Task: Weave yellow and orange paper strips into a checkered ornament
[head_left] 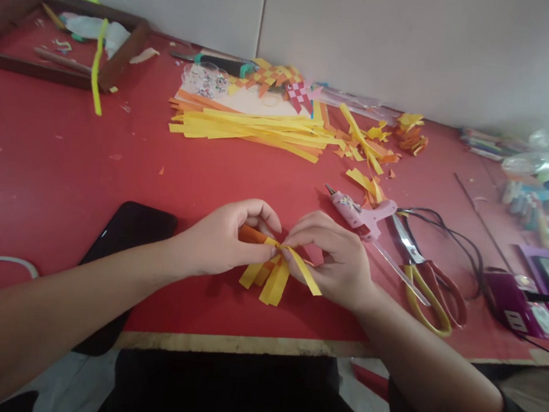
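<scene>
Near the table's front edge, my left hand [231,237] and my right hand [330,256] meet over a piece woven from yellow and orange paper strips [275,283]. The left thumb and fingers pinch its folded, orange upper part. Fingers of the right hand close on a yellow strip at the piece's middle, and one strip end slants down to the right. Several loose ends fan out below both hands. Part of the weave is hidden behind the fingers. Just beyond the right hand lies a pink glue gun [363,214] with a clear glue stick in it.
Scissors [429,277] lie right of the glue gun, beside its black cable. Yellow and orange strips [252,129] are piled farther back, near woven paper fish [299,96]. A black phone [130,235] rests left. A wooden frame [119,58] sits back left, a purple box [511,303] right.
</scene>
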Motion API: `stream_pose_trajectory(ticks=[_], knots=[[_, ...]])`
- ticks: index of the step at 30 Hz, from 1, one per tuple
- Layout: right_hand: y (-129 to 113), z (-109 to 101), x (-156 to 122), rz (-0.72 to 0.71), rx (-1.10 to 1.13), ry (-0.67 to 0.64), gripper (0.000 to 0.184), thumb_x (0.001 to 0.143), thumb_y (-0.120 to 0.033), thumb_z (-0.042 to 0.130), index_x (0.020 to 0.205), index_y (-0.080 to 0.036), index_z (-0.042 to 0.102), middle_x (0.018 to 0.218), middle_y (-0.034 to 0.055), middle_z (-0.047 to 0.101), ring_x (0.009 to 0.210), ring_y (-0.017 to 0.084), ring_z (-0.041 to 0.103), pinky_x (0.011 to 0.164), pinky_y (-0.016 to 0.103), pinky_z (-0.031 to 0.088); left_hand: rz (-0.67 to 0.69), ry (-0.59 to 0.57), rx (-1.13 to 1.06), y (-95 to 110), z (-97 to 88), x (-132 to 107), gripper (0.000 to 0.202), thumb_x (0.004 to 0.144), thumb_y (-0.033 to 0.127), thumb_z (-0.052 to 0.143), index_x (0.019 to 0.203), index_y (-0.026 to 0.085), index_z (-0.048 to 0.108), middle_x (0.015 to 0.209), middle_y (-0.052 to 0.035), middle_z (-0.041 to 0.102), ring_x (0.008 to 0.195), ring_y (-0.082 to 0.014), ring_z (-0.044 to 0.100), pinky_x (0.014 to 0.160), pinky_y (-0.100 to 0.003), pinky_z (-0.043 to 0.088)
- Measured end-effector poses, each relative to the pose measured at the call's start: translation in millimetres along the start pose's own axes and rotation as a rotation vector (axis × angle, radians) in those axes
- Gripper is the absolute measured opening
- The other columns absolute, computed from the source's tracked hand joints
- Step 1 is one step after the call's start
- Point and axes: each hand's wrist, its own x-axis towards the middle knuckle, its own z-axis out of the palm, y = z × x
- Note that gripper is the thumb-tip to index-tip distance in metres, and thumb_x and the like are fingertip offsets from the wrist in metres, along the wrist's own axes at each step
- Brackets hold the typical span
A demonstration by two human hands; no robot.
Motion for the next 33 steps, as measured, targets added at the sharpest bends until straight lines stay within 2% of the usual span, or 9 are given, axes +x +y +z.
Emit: stream_pose_trajectory(ticks=[6, 14, 16, 20, 24, 28, 33], knots=[[-0.6, 0.0, 0.5, 0.032, 0.042, -0.01, 0.003, 0.083, -0.017, 0.073, 0.082, -0.02, 0.072, 0.077, 0.0047, 0.071, 0.074, 0.017, 0.066, 0.066, 0.033, 0.056, 0.044, -0.015, 0.03, -2.1, -1.2, 0.2, 0.022, 0.08, 0.022, 0.073, 0.091, 0.02, 0.054, 0.085, 0.0025, 0.062, 0.077, -0.0132, 0.064, 0.069, -0.026, 0.048], [-0.8, -0.1, 1.5, 0.206, 0.187, -0.066, 0.004, 0.082, -0.016, 0.068, 0.079, -0.019, 0.069, 0.078, 0.0031, 0.07, 0.071, 0.014, 0.065, 0.064, 0.029, 0.055, 0.056, -0.038, 0.025, 2.1, -0.5, -0.3, 0.022, 0.08, 0.021, 0.073, 0.088, 0.02, 0.053, 0.082, 0.0035, 0.06, 0.072, -0.0107, 0.058, 0.066, -0.024, 0.045], [-1.1, -0.8, 1.6, 0.161, 0.134, -0.067, 0.003, 0.083, -0.017, 0.068, 0.08, -0.019, 0.07, 0.079, 0.0039, 0.07, 0.072, 0.015, 0.066, 0.064, 0.03, 0.056, 0.055, -0.028, 0.046, 2.5, -0.6, -0.3, 0.022, 0.08, 0.022, 0.073, 0.087, 0.02, 0.052, 0.082, 0.0031, 0.06, 0.073, -0.0113, 0.058, 0.066, -0.024, 0.045], [-1.0, -2.3, 1.3, -0.062, -0.093, -0.045, 0.004, 0.083, -0.018, 0.072, 0.087, -0.02, 0.072, 0.081, 0.0057, 0.072, 0.078, 0.019, 0.067, 0.069, 0.034, 0.058, 0.041, -0.008, 0.076, 2.3, -0.6, -0.5, 0.024, 0.078, 0.02, 0.072, 0.084, 0.02, 0.05, 0.081, 0.0029, 0.061, 0.072, -0.0114, 0.057, 0.066, -0.025, 0.045], [0.0, -2.8, -0.1, -0.212, -0.182, -0.067, 0.002, 0.086, -0.017, 0.071, 0.088, -0.018, 0.071, 0.082, 0.0062, 0.072, 0.078, 0.019, 0.064, 0.074, 0.037, 0.058, -0.004, -0.012, 0.127, 1.1, -0.3, -1.5, 0.023, 0.075, 0.018, 0.071, 0.083, 0.02, 0.05, 0.077, 0.0039, 0.061, 0.067, -0.0104, 0.055, 0.061, -0.023, 0.042], [-0.4, -3.1, -1.4, -0.237, -0.222, -0.121, 0.005, 0.09, -0.016, 0.068, 0.086, -0.018, 0.071, 0.079, 0.0057, 0.07, 0.076, 0.018, 0.062, 0.072, 0.036, 0.056, -0.033, -0.015, 0.16, -1.3, 0.4, -1.3, 0.022, 0.074, 0.018, 0.07, 0.085, 0.02, 0.05, 0.081, 0.0029, 0.063, 0.068, -0.0111, 0.056, 0.061, -0.024, 0.042], [-1.3, -3.1, -0.9, -0.176, -0.148, -0.131, 0.008, 0.091, -0.018, 0.067, 0.084, -0.02, 0.07, 0.077, 0.0042, 0.069, 0.075, 0.016, 0.062, 0.071, 0.034, 0.056, -0.041, -0.031, 0.142, -0.6, 1.1, -0.9, 0.023, 0.074, 0.018, 0.07, 0.084, 0.02, 0.049, 0.079, 0.0036, 0.062, 0.067, -0.0106, 0.056, 0.06, -0.024, 0.042]])
